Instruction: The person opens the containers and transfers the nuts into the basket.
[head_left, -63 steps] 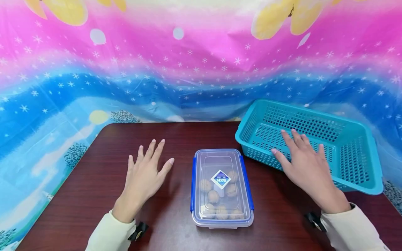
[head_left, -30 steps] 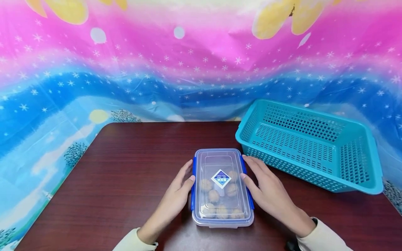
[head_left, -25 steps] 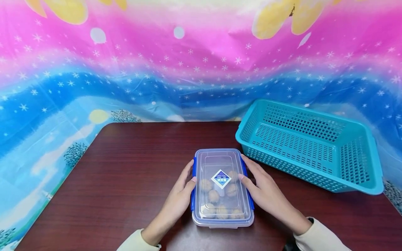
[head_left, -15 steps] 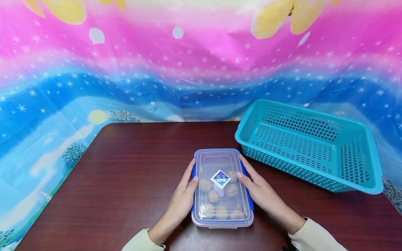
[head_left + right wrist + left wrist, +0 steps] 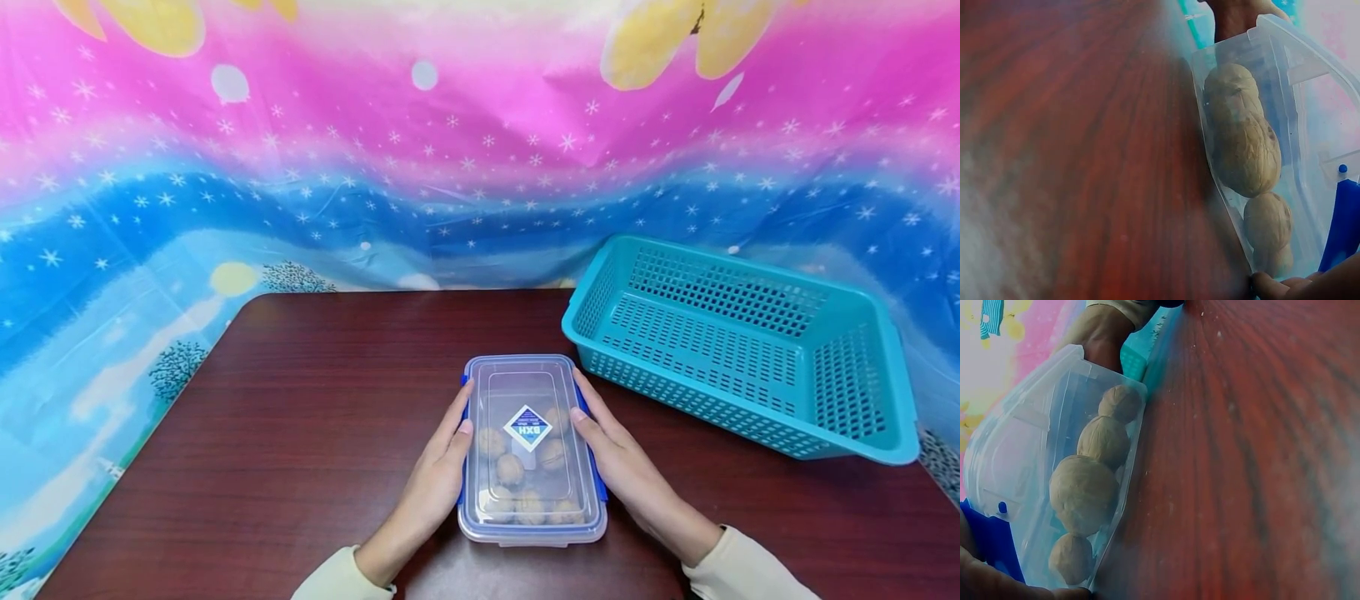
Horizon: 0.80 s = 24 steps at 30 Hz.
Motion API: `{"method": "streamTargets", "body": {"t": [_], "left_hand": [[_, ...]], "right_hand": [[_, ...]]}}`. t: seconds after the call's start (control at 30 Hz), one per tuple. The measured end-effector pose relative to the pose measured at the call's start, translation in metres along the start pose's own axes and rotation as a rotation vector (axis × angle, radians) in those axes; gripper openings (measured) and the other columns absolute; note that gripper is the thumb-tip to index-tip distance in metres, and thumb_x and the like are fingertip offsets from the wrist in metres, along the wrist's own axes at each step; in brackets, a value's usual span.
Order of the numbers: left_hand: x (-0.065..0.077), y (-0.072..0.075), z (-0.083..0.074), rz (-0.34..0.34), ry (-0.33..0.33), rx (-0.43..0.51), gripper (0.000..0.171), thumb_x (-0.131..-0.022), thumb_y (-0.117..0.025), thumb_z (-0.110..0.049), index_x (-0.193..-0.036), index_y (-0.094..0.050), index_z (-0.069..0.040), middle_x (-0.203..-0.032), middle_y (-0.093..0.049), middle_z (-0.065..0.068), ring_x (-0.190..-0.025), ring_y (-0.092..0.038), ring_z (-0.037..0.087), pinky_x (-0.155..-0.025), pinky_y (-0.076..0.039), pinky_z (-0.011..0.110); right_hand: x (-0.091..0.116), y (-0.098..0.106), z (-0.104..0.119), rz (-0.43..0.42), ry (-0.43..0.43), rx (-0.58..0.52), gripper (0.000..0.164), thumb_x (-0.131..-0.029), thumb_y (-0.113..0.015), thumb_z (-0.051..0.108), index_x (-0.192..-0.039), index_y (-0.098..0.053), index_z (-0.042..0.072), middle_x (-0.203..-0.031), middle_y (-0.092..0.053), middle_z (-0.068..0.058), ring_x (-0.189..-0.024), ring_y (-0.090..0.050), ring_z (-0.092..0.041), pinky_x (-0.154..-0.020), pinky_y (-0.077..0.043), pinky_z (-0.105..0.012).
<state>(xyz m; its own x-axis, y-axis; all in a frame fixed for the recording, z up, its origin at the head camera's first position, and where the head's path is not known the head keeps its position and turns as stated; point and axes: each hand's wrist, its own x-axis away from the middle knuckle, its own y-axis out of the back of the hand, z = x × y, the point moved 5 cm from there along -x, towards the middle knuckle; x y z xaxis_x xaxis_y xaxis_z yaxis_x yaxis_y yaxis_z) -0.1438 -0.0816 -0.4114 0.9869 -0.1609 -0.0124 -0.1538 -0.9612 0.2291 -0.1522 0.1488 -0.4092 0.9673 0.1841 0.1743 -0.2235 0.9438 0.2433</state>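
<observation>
A clear lidded food container [image 5: 525,385] with blue side clips stands on the table, a diamond-shaped label on its lid. Several walnuts [image 5: 510,469] show through the plastic, most towards the near end. My left hand [image 5: 429,477] holds the left side, thumb along the lid's edge. On the opposite side my right hand [image 5: 639,471] grips it likewise, its thumb at the lid's right edge. Close up, the left wrist view has a blue clip [image 5: 994,544] beside the fingers; in the right wrist view the other clip [image 5: 1341,219] shows above the fingertips low on the wall.
A turquoise perforated basket [image 5: 690,354] with nothing in it sits at the right, its near left corner close to the container's far end. The dark red wooden table [image 5: 337,400] runs back to a colourful printed cloth [image 5: 480,167].
Both hands came inward, the left from over the table and the right from above the basket, and took hold of the container's sides. Container and basket have stayed in place.
</observation>
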Motion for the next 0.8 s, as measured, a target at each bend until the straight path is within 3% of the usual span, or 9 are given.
{"method": "streamTargets", "body": {"t": [0.37,0.8], "left_hand": [[-0.0031,-0.001,-0.0015,0.054,-0.042,0.03,0.052,-0.116,-0.033,-0.028,-0.167,-0.029,-0.026,-0.174,-0.025,0.002,-0.162,-0.019,0.032,-0.13,-0.011,0.059],[-0.0035,0.0012,0.0012,0.041,-0.055,0.007,0.05,-0.115,-0.037,-0.026,-0.165,-0.036,-0.029,-0.172,-0.031,0.001,-0.16,-0.025,0.032,-0.129,-0.016,0.059]], "right_hand": [[-0.001,-0.0009,-0.0025,0.005,0.01,-0.013,0.058,-0.114,-0.034,0.042,-0.167,-0.011,0.044,-0.177,-0.008,0.009,-0.164,-0.002,-0.029,-0.129,-0.004,-0.064],[-0.0001,-0.0029,-0.0012,0.017,0.026,-0.026,0.057,-0.115,-0.033,0.042,-0.168,-0.011,0.043,-0.178,-0.008,0.006,-0.164,-0.003,-0.03,-0.129,-0.004,-0.065]]}}
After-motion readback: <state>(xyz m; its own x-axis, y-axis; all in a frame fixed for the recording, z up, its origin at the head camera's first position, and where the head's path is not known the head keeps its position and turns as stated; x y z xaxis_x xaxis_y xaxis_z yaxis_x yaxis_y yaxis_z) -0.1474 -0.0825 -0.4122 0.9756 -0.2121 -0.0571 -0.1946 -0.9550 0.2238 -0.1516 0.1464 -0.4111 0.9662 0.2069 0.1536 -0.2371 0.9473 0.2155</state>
